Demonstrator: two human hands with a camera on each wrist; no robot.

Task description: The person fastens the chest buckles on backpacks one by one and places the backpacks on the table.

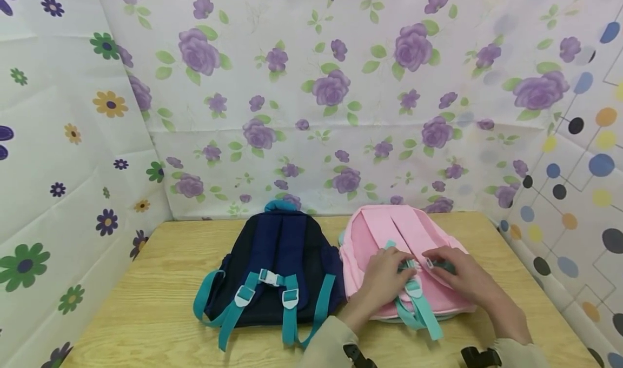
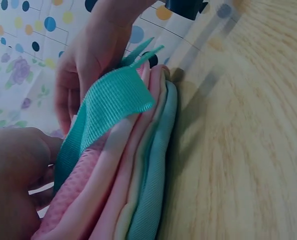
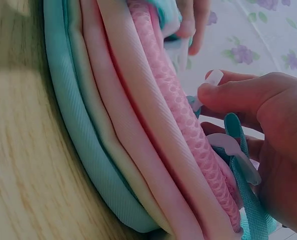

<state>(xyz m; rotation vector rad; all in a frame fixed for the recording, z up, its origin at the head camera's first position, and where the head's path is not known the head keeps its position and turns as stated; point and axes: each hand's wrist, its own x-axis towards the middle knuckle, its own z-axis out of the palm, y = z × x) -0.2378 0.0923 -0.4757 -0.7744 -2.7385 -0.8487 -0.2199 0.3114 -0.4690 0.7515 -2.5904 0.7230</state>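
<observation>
A pink backpack (image 1: 357,238) lies on the table with its shoulder straps facing up. Over its left strap, my left hand (image 1: 384,276) pinches a whitish buckle piece (image 3: 182,52) on turquoise webbing. My right hand (image 1: 462,273) is at the right strap, thumb and fingers on the other buckle piece (image 3: 214,77). In the head view a gap separates the two pieces. Turquoise strap ends (image 1: 425,314) hang over the bag's lower edge, below a pale adjuster (image 1: 413,288). The left wrist view shows a broad turquoise strap (image 2: 111,97) across the bag's edge, partly hiding the fingers.
To the left, a navy backpack (image 1: 263,243) lies against the pink one, its white chest buckle (image 1: 269,277) fastened and turquoise straps (image 1: 232,325) trailing on the wooden table (image 1: 156,303). A flowered cloth (image 1: 292,87) hangs behind the table, with more patterned cloth at both sides.
</observation>
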